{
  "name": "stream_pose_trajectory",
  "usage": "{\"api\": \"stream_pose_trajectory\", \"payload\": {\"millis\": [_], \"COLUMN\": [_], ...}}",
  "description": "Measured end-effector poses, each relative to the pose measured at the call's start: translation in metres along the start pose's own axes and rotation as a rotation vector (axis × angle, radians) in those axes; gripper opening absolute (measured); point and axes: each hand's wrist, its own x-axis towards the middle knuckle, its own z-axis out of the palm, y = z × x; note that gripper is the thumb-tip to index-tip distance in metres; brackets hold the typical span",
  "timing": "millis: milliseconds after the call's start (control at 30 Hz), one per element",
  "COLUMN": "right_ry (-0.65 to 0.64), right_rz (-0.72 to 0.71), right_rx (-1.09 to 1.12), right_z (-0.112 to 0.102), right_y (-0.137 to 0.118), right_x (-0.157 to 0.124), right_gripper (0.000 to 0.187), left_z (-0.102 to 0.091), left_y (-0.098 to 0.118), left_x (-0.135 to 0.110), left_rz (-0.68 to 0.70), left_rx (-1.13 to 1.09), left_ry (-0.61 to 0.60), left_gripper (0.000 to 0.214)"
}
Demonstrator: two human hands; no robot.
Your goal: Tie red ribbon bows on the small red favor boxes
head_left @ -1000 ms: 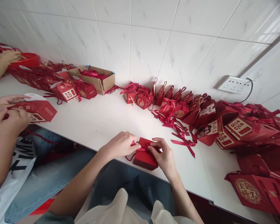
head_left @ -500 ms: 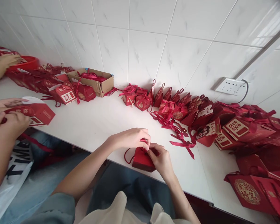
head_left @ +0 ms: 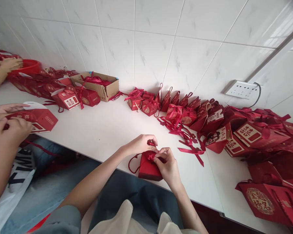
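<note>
A small red gift box (head_left: 147, 168) sits at the near edge of the white counter (head_left: 107, 126), with a red ribbon (head_left: 151, 156) across its top and a loop hanging at its left. My left hand (head_left: 140, 144) is closed, pinching the ribbon above the box. My right hand (head_left: 167, 164) is closed too, fingertips pinching the same ribbon from the right side. Both hands meet over the box top.
Finished red boxes with bows (head_left: 175, 110) line the tiled wall; loose ribbons (head_left: 190, 143) lie just beyond my hands. Larger red boxes (head_left: 258, 136) pile up at the right. A cardboard carton (head_left: 100, 85) stands further left. Another person's hands (head_left: 7, 125) hold a red box (head_left: 39, 118) at the left.
My left hand slid from the box's left side up over its top to meet my right hand. Both now pinch the ribbon closer together. The box shifted slightly.
</note>
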Motion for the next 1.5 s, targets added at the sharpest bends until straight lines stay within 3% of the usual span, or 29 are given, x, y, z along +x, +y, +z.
{"api": "stream_pose_trajectory", "payload": {"millis": [367, 533, 633, 933, 1233, 1500], "right_ry": [0.147, 0.156, 0.157, 0.154, 0.107, 0.065], "right_rz": [-0.042, -0.060, -0.070, -0.108, -0.190, -0.285], "right_rx": [-0.136, -0.226, -0.254, -0.303, -0.362, -0.418], "right_z": [-0.002, -0.001, 0.000, -0.004, -0.008, -0.012], "right_y": [0.000, 0.001, 0.001, -0.003, -0.005, -0.006], "right_x": [-0.007, -0.009, -0.009, -0.007, -0.004, -0.007], "right_gripper": [0.017, 0.016, 0.014, 0.015, 0.013, 0.012], "left_z": [0.019, 0.021, 0.025, 0.057, 0.057, 0.056], "left_y": [-0.005, 0.002, 0.008, 0.000, 0.005, 0.005], "left_x": [-0.037, -0.053, -0.059, -0.053, -0.049, -0.048], "left_rz": [0.086, 0.086, 0.080, -0.062, -0.149, -0.147], "left_rx": [0.297, 0.281, 0.264, 0.128, -0.061, -0.139], "left_ry": [0.182, 0.159, 0.155, 0.433, 0.402, 0.421], "left_gripper": [0.011, 0.019, 0.013, 0.022, 0.026, 0.032]}}
